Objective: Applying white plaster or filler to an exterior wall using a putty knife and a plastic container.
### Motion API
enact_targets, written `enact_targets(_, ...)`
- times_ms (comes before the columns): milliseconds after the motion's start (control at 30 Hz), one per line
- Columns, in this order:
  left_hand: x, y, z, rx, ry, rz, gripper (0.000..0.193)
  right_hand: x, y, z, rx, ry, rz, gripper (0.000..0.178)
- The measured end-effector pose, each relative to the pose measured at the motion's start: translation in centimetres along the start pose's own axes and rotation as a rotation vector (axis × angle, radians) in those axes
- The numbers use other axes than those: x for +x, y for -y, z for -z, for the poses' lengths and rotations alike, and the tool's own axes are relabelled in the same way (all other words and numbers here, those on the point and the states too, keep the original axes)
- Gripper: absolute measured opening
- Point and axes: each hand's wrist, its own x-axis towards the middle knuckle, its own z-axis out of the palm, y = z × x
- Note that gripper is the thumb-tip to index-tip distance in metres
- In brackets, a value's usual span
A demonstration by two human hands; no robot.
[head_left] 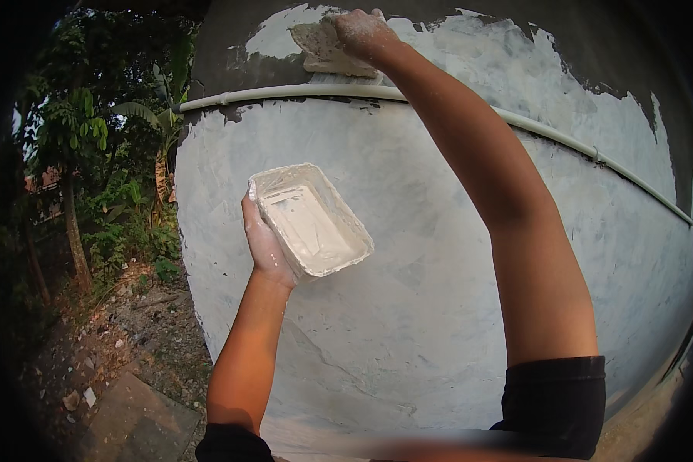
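tub point(333, 206) sits in left fingers point(250, 219), scraper point(325, 55) in right fingers point(357, 26).

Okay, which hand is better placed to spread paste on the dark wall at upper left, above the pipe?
The right hand, most likely: it is raised above the pipe, holding a spreader close to the dark wall. The left hand is lower, supporting the tub of pale paste.
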Motion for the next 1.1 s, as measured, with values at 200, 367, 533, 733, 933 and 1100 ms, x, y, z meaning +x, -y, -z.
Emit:
enact_targets(200, -0.7, -0.6, -0.1, -0.031, 0.054, -0.010, 0.062, -1.6, -3.1, 1.0, -0.009, 0.066, -0.184, 0.034)
enact_targets(367, -0.9, -1.5, 0.3, -0.030, 0.037, -0.031, 0.060, -0.3, -2.0, 0.6, -0.034, -0.422, -0.110, 0.018)
enact_targets(533, -1.3, -1.5, -0.4, -0.045, 0.057, -0.018, 0.059, 0.5, -2.1, -3.2, 0.126, -0.223, -0.116, 0.020)
enact_targets(733, -1.6, -1.5, 0.3, -0.068, 0.022, -0.031, 0.059, 0.1, -2.8, -1.0, 0.014, 0.008, -0.237, 0.022)
enact_targets(933, -1.7, -2.4, 0.2, -0.032, 0.011, -0.044, 0.060, -1.0, 1.0, 1.0, 0.277, -0.402, -0.166, 0.030)
enact_targets(1100, -1.8, -2.6, 0.1, -0.031, 0.009, -0.067, 0.059, -1.6, 1.5, -1.6, 0.178, -0.037, -0.299, 0.023)
